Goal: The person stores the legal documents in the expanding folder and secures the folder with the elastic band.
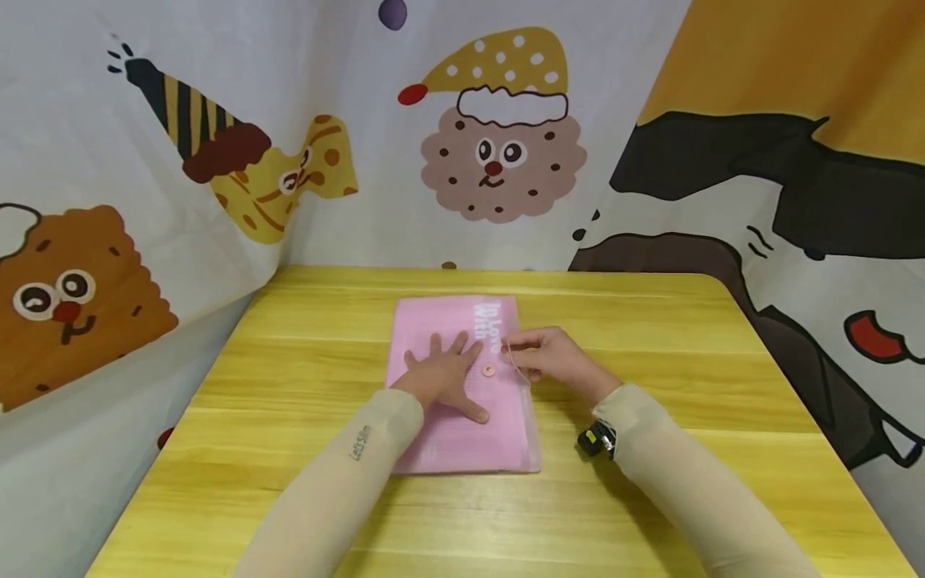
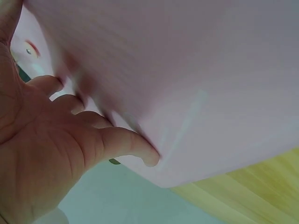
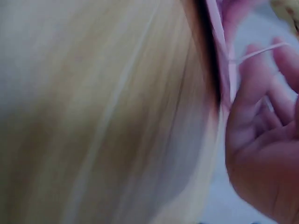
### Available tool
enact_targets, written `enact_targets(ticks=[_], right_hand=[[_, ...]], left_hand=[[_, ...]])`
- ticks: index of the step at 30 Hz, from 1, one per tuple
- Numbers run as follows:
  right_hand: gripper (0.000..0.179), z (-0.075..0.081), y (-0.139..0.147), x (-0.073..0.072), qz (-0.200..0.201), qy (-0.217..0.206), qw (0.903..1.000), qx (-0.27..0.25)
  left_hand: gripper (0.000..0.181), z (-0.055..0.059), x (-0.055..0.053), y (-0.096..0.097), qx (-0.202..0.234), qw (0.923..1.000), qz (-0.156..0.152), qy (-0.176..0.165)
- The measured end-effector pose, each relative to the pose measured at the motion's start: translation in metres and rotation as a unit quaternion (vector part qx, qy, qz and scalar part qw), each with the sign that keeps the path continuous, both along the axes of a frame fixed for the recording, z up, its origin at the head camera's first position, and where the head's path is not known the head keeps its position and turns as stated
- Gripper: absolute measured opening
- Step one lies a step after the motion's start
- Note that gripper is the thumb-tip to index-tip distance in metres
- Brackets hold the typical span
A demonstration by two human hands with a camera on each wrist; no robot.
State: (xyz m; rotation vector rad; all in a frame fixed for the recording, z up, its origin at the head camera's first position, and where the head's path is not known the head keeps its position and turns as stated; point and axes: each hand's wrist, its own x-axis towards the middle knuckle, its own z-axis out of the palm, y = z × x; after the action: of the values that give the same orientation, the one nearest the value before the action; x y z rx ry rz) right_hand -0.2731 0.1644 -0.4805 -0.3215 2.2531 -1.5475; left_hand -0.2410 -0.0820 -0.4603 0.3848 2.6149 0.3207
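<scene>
A pink file folder (image 1: 506,441) with white lettering lies on the table, a small round button (image 1: 488,369) on its face. My left hand (image 1: 444,377) presses flat on the folder, fingers spread, to the left of the button. In the left wrist view its straight fingers rest against the pink surface. At the folder's right edge, my right hand (image 1: 552,357) pinches a thin elastic cord (image 1: 516,363) between thumb and fingers. The right wrist view shows the cord (image 3: 261,52) stretched from the folder's edge to the fingertips.
The wooden table (image 1: 303,353) extends around the folder on all sides. A curtain (image 1: 361,225) printed with cartoon cookies hangs behind the table and along its left. A small black device (image 1: 596,439) is strapped at the right wrist.
</scene>
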Motion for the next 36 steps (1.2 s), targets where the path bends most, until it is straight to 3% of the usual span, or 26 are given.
enact_targets(ticks=[2,6,9,14,28,36], right_hand=[[0.036,0.001,-0.009,0.002,0.035,0.069,0.9938,0.08],[0.022,0.002,-0.02,0.004,0.082,0.186,0.9553,0.215],[0.018,0.004,-0.026,0.007,0.094,0.223,0.9312,0.272],[0.018,0.005,-0.033,0.009,0.096,0.242,0.9117,0.318],[0.014,0.003,-0.053,0.007,0.08,0.266,0.8869,0.369],[0.017,0.007,-0.062,0.004,0.09,0.247,0.8838,0.387]], left_hand=[[0.139,0.0,0.0,0.0,0.003,1.0,0.0,0.0],[0.137,0.002,0.002,0.001,0.01,0.9999,-0.003,0.004],[0.136,0.004,0.003,0.001,0.009,0.9999,-0.003,0.007],[0.136,0.004,0.003,0.001,0.005,1.0,0.0,0.008],[0.137,0.004,0.003,-0.002,-0.002,1.0,0.001,0.007],[0.136,0.001,0.003,-0.001,0.01,0.9999,0.001,0.004]])
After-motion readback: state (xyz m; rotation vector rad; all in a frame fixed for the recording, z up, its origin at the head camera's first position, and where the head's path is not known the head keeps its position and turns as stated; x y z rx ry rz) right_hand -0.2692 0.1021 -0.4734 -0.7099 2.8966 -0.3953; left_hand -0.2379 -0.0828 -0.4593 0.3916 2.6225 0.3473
